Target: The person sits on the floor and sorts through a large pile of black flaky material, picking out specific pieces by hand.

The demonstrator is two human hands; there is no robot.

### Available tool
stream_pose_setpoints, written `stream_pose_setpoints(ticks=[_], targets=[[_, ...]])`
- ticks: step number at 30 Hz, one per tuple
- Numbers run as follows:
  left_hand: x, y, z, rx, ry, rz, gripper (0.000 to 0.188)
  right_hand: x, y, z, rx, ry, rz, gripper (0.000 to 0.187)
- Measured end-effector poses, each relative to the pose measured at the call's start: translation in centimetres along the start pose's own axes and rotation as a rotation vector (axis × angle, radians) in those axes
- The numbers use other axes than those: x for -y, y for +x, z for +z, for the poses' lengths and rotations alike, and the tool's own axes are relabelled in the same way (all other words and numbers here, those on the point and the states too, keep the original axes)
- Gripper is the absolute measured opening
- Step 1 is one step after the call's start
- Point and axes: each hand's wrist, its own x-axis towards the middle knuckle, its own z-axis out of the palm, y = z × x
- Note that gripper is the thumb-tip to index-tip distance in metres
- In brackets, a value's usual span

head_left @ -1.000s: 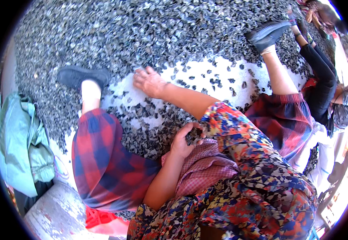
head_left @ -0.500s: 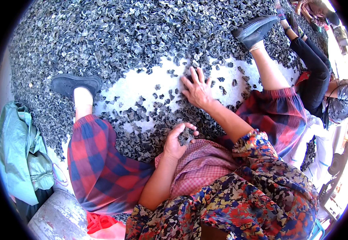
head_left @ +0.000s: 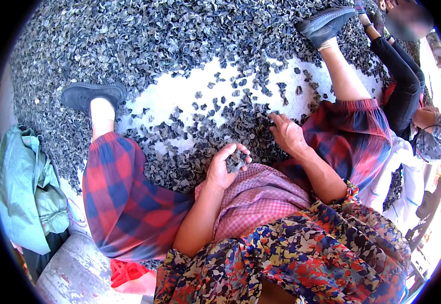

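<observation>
Black crinkled flakes (head_left: 144, 45) heaped from ten to one o'clock, thinning over a white surface (head_left: 164, 95) toward centre. Left hand (head_left: 222, 169) near centre, fingers curled round a small clutch of them. Right hand (head_left: 289, 136) at its two o'clock: released, fingers extended beside loose flakes, contact unclear.

Left hand (head_left: 221, 171): one. Right hand (head_left: 290, 136): one. Person's own shoes (head_left: 93, 95): two. Green cloth (head_left: 21, 192): one. Red item (head_left: 133, 279): one. Co-workers (head_left: 402, 99): at least one. Dark flakes (head_left: 144, 40): too many to count.
</observation>
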Motion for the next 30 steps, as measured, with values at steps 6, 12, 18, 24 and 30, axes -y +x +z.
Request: stream_pose_setpoints(ticks=[6, 12, 18, 24, 30], targets=[[0.1, 0.1, 0.0, -0.029, -0.002, -0.009, 0.026, 3.7, -1.3, 2.7, 0.039, -0.024, -0.263, 0.054], [0.1, 0.1, -0.4, 0.012, -0.001, -0.048, 0.028, 3.6, 0.0, 1.5, 0.183, 0.217, -0.26, 0.031], [0.3, 0.2, -0.1, 0.049, 0.056, -0.051, 0.031, -1.3, 9.3, 2.0, -0.294, 0.051, -0.176, 0.032], [0.2, 0.0, -0.1, 0.021, 0.067, -0.044, 0.03, -0.5, 18.7, -1.6, -0.225, -0.013, 0.219, 0.058], [0.4, 0.3, -0.2, 0.027, 0.059, -0.04, 0.031, 5.5, 11.9, 0.4, 0.129, -0.231, -0.073, 0.06]])
